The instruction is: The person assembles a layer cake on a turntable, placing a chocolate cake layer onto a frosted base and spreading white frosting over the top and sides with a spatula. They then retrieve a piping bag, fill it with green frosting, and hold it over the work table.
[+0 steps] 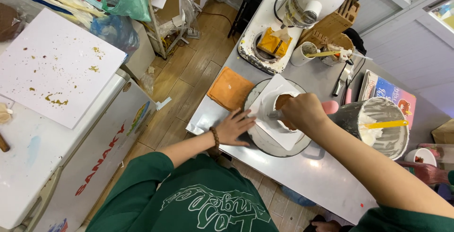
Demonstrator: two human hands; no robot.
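Observation:
A small round cake (280, 110), brown on top with white cream on its sides, sits on a white square board (279, 133) on a round metal turntable (265, 144). My right hand (302, 111) is closed around a tool with a pink handle (331, 107), pressed against the cake's side. My left hand (234, 127) rests flat with fingers spread on the turntable's left rim. A metal mixing bowl (378, 125) with white cream and a yellow spatula (385, 124) stands just right of the cake.
On the steel counter (302, 175) lie an orange cloth (230, 89), a white stand mixer (293, 10), a wooden knife block (333, 26), a white cup (301, 54) and a colourful box (388, 92). A white chest freezer (71, 151) with a crumb-strewn board (52, 66) stands on the left.

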